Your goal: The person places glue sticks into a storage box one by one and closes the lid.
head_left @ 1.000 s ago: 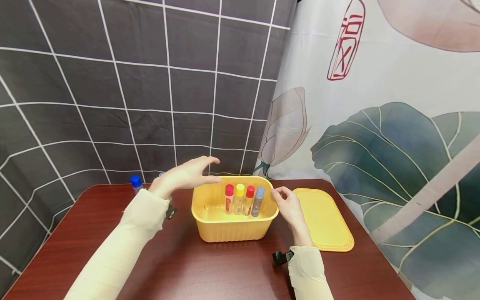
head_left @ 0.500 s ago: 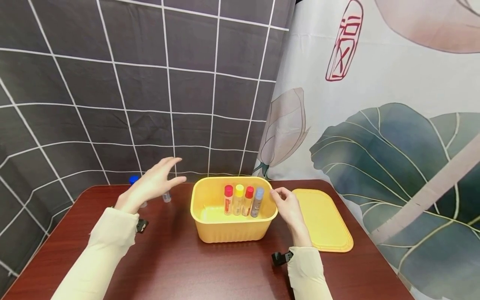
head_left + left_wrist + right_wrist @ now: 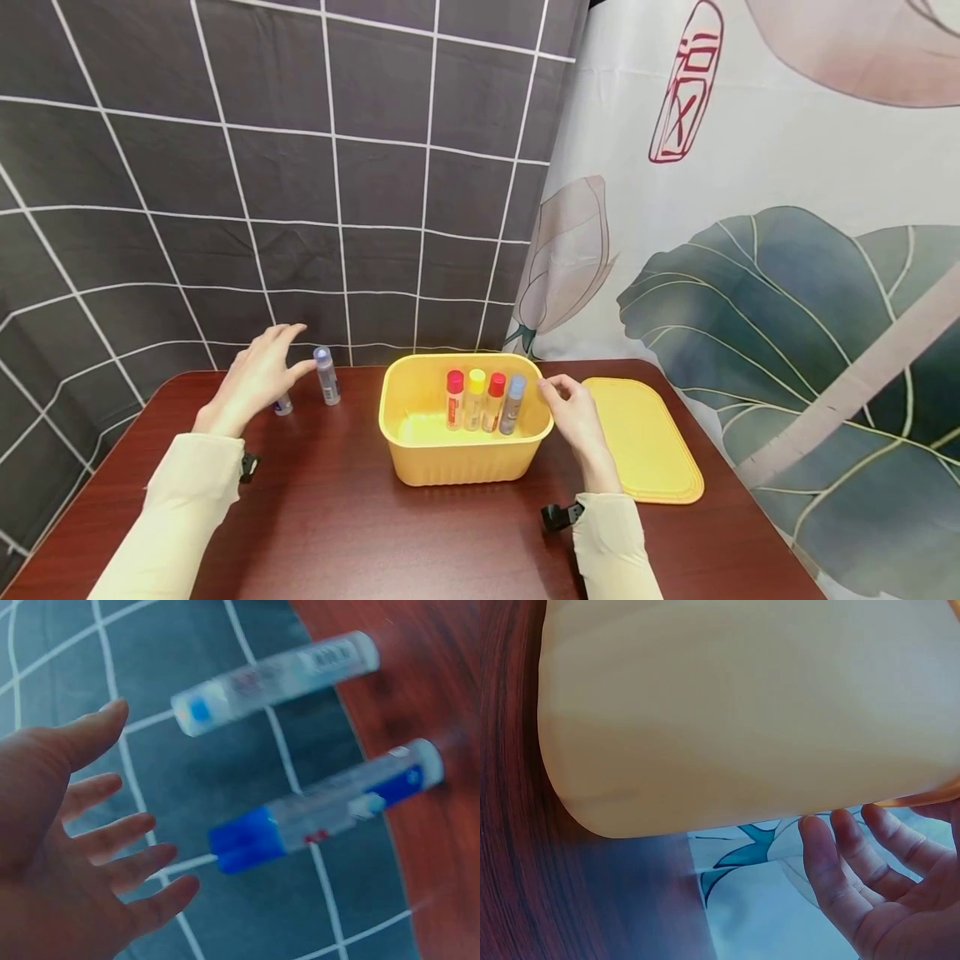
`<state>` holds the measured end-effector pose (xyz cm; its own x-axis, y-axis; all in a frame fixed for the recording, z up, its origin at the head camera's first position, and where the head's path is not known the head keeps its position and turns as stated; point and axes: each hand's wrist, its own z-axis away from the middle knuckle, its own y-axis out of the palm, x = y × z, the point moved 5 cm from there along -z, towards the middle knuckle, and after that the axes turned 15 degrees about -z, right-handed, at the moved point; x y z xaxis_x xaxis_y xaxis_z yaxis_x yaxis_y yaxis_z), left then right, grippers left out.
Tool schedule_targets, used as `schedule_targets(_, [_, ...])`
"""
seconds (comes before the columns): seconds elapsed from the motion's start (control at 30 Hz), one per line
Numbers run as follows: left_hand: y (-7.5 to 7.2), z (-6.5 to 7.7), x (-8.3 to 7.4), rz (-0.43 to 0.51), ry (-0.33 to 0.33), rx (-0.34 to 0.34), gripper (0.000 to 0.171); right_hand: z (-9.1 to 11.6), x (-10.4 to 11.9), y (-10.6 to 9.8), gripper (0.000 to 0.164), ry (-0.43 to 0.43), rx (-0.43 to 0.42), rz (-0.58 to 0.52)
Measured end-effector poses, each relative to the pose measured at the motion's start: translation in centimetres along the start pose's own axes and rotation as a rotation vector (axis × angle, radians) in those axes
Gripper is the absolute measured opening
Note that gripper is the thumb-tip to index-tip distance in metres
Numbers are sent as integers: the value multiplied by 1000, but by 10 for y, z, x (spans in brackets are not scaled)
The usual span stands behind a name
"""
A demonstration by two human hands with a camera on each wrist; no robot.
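My left hand (image 3: 247,379), fingers spread, is beside two clear capped tubes standing at the table's back left. The dark-blue-capped tube (image 3: 322,806) is mostly hidden behind that hand in the head view. Its neighbour, a pale-capped tube (image 3: 327,379), stands just right of the thumb, apart from the fingers in the left wrist view. At the right rim of a yellow plastic box (image 3: 465,462), my right hand (image 3: 579,417) holds the edge with bent fingers. Inside the box stand a pink-red-capped tube (image 3: 454,404), a yellow-capped tube (image 3: 473,404), a red-capped tube (image 3: 492,406) and a light-blue-capped tube (image 3: 512,408).
A flat yellow lid (image 3: 645,437) lies on the brown table (image 3: 405,542), right of the box. Dark gridded cloth (image 3: 285,183) hangs close behind the table. To the right hangs a white cloth printed with leaves (image 3: 750,317).
My left hand has moved left from above the box to the two tubes at the back left, fingers staying spread. The right hand has stayed at the box rim.
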<state>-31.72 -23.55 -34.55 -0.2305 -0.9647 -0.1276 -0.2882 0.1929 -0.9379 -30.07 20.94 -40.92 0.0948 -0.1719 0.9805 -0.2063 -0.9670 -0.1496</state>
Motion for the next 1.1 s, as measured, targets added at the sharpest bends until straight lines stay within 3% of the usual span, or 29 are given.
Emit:
schedule_targets(0.3, [15,8,24,12,-62,0,63,0,0,1,25,-11,5,0])
schedule_targets(0.67, [36,14,40,102,-184,80,68,0,-2,0,27,-9,12,-8])
schedule_targets(0.93, [43,18,46,106,-180,10,53,0,-2,0,27,-8,11,-9])
schedule_targets(1.1, [45,22,50,142,-194,9,53,0,-1,-1,27,-11,5,-5])
